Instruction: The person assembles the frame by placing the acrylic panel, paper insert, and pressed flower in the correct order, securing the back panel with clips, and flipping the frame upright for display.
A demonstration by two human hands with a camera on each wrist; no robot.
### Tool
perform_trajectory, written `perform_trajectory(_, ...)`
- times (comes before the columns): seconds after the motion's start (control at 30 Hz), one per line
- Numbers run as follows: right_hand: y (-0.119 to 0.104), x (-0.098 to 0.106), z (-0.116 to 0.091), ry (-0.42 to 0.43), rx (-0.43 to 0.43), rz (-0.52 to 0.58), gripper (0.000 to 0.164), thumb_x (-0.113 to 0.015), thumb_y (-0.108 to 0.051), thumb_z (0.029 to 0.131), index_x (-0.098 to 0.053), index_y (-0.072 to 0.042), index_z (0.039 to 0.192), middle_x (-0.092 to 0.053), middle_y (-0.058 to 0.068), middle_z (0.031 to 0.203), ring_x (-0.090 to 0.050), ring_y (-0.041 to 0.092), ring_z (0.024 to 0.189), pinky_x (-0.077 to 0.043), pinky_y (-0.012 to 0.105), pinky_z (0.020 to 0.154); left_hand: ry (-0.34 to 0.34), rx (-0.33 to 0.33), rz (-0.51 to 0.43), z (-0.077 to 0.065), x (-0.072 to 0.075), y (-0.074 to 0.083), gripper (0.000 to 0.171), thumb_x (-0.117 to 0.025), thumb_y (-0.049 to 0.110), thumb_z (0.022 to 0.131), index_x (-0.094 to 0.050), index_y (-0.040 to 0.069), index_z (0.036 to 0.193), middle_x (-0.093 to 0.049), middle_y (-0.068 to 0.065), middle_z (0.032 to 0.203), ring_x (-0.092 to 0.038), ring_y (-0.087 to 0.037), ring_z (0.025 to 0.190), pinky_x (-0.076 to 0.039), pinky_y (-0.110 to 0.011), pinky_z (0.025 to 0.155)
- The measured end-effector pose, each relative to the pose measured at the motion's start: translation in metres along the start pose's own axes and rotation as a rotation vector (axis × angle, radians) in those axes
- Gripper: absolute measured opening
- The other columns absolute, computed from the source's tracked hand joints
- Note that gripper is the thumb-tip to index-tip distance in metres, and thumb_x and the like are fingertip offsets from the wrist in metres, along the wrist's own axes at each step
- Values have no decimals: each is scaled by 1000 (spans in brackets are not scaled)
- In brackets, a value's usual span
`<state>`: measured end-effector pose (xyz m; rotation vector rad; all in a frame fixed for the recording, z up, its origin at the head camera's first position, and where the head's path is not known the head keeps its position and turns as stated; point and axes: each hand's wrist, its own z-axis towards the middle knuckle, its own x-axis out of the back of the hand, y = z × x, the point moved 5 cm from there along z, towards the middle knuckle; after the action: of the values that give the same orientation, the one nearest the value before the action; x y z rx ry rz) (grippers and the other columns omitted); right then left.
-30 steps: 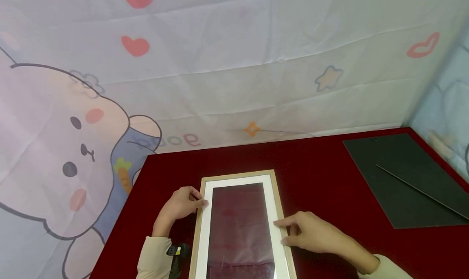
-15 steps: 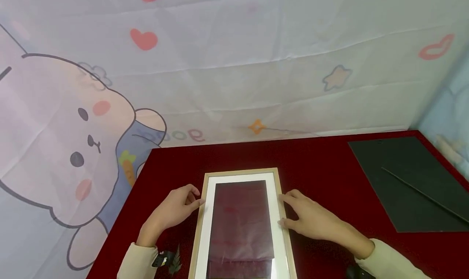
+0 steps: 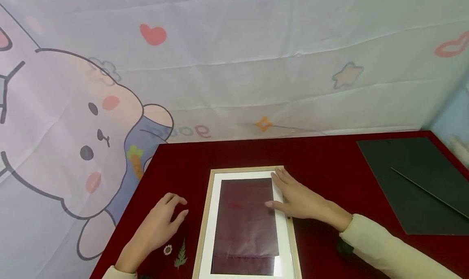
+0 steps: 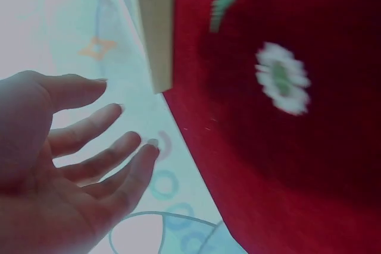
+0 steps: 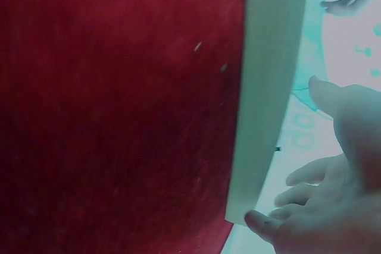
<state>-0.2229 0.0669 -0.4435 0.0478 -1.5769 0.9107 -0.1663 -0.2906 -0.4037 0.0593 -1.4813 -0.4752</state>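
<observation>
A picture frame (image 3: 245,168) with light wood edges, a white mat and a see-through middle lies on the red cloth. My right hand (image 3: 302,197) is spread over its upper right side, fingertips by the top right corner and thumb over the clear middle. Apart from the frame's left side is my left hand (image 3: 155,228), holding nothing, its fingers loosely bent. Near that hand lie a small white flower (image 3: 167,249) and a green fern leaf (image 3: 180,256). The left wrist view shows the flower (image 4: 283,78) beside the frame's wooden edge (image 4: 156,34).
At the right, a dark board (image 3: 406,157) lies flat with a thin rod (image 3: 428,193) across it. The red-covered table (image 3: 322,161) ends at a printed cloth backdrop (image 3: 234,88) behind it.
My left hand has let go of the frame's left edge and drawn back toward the left. My right hand has slid up the right edge and spread over it, no longer pinching it.
</observation>
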Motion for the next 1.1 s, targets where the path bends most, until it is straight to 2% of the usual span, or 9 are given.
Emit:
perform_trajectory(0.13, 7, -5, 11, -15, 18, -60, 98, -63, -54, 102, -20, 10, 162, -13, 32, 172, -10, 50, 162, -26, 63, 128, 34, -48, 78, -16, -3, -4, 23, -76, 14, 97, -71, 7, 118, -67, -8, 124, -70, -21, 106, -61, -33, 81)
perform_trajectory(0.27, 13, -9, 17, -48, -13, -69, 100, -59, -59, 103, -16, 9, 163, -7, 30, 173, -6, 48, 163, -22, 65, 128, 60, -118, 146, -28, -7, -4, 26, -79, 13, 94, -73, 8, 118, -69, -6, 124, -72, -16, 102, -63, -31, 82)
perform_trajectory(0.57, 18, -14, 22, -111, -60, -53, 99, -48, -60, 107, -6, 11, 163, 5, 31, 173, 3, 49, 163, -15, 69, 128, 188, -373, 309, -45, -13, -3, 38, -87, 8, 83, -72, 6, 118, -71, -10, 127, -71, -22, 114, -64, -32, 85)
perform_trajectory(0.67, 18, -16, 22, -119, -60, -59, 100, -47, -59, 107, -5, 12, 163, 7, 31, 173, 3, 50, 163, -15, 70, 128, 185, -389, 338, -52, -17, -7, 40, -88, 7, 82, -72, 7, 118, -70, -10, 127, -71, -21, 114, -64, -32, 86)
perform_trajectory(0.73, 18, -17, 22, -123, -63, -64, 100, -48, -60, 107, -5, 12, 163, 8, 31, 173, 3, 50, 162, -15, 69, 128, 167, -351, 333, -55, -18, -10, 38, -87, 8, 82, -72, 8, 118, -71, -8, 124, -71, -19, 112, -64, -31, 86)
perform_trajectory(0.8, 18, -18, 22, -122, -60, -68, 101, -48, -60, 107, -6, 13, 162, 8, 32, 173, 3, 50, 162, -16, 69, 128, 118, -254, 264, -57, -18, -15, 35, -86, 9, 85, -72, 9, 117, -71, -5, 121, -71, -13, 105, -63, -29, 84)
perform_trajectory(0.97, 17, -18, 23, -115, -48, -63, 101, -49, -59, 107, -6, 14, 162, 8, 33, 172, 4, 51, 162, -14, 67, 130, -34, 141, -113, -59, -14, -39, 23, -77, 7, 94, -72, 9, 117, -72, 1, 107, -66, -2, 86, -58, -20, 73)
perform_trajectory(1.03, 17, -18, 24, -118, -49, -64, 101, -49, -59, 107, -6, 14, 162, 8, 34, 172, 5, 51, 162, -13, 65, 131, -76, 248, -226, -61, -13, -50, 20, -75, 8, 96, -73, 8, 116, -74, 1, 102, -66, -2, 83, -57, -19, 69)
perform_trajectory(1.1, 17, -18, 24, -124, -53, -67, 101, -49, -59, 107, -5, 14, 161, 9, 34, 172, 6, 51, 162, -11, 64, 131, -112, 309, -306, -63, -11, -60, 19, -74, 10, 97, -75, 6, 115, -76, -1, 100, -66, -5, 79, -56, -21, 65)
